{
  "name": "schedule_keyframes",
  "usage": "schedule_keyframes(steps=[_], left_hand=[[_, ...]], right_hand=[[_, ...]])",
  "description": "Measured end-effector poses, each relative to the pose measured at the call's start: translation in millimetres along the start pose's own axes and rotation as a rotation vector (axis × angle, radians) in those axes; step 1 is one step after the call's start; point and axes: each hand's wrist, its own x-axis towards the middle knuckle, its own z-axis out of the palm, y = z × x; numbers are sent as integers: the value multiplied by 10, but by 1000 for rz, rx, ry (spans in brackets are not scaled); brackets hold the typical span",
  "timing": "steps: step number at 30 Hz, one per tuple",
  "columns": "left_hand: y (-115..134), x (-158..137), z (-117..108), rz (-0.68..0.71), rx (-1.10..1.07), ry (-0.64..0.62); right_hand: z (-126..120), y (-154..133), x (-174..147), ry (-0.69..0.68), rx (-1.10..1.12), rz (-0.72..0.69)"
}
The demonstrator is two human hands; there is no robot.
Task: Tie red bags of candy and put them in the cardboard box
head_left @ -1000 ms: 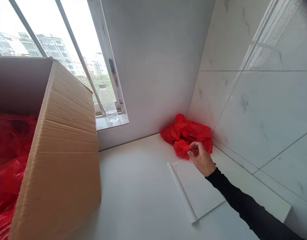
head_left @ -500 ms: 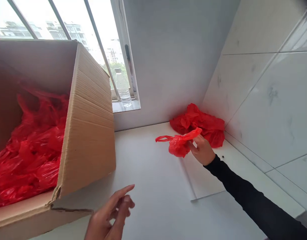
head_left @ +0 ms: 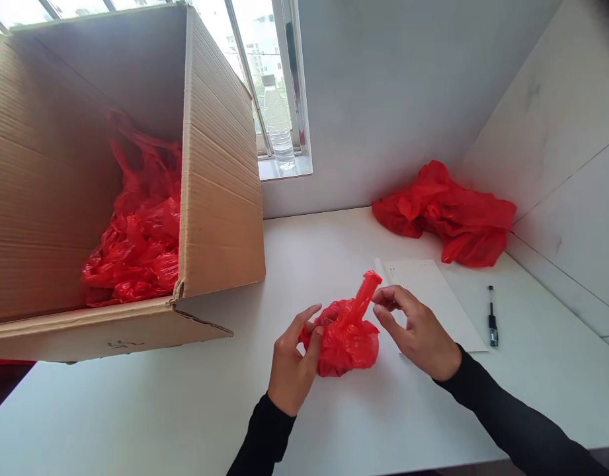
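1. Left hand (head_left: pixel 291 363) pinches the left edge of a bunched red plastic bag (head_left: pixel 348 340), which sits between both hands.
2. Right hand (head_left: pixel 418 330), fingertips slightly parted, hovers beside the bag's raised handle (head_left: pixel 365 297).
3. Beyond the right hand lies a white paper pad (head_left: pixel 436 297).

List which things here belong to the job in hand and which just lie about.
Seemingly in the job:
left hand; right hand
red bag between them
red heap behind
cardboard box
red bags inside

Probably lying about:
paper
pen
clear bottle
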Motion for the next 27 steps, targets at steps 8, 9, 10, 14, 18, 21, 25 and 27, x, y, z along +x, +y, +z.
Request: schedule_keyframes(steps=[8, 9, 10, 14, 18, 21, 25, 27], left_hand=[[-106, -194, -97, -79, -401, 52], [-148, -213, -121, -73, -453, 30], [-186, -233, -137, -61, -453, -11], [-240, -282, -65, 103, -53, -116], [-260, -219, 21, 196, 165, 66], [-334, -170, -80, 108, 154, 252], [-325, -190, -186, 105, 133, 314], [-244, -205, -145, 216, 180, 234]], right_hand=[[203, -40, -283, -154, 93, 15], [217, -33, -267, -148, 135, 45], [225, -34, -249, -147, 175, 69], [225, -110, -201, -169, 282, 103], [172, -99, -200, -151, 277, 105], [44, 46, -212, -1, 200, 194], [-48, 128, -258, 106, 25, 162], [13, 52, -281, 68, -35, 28]])
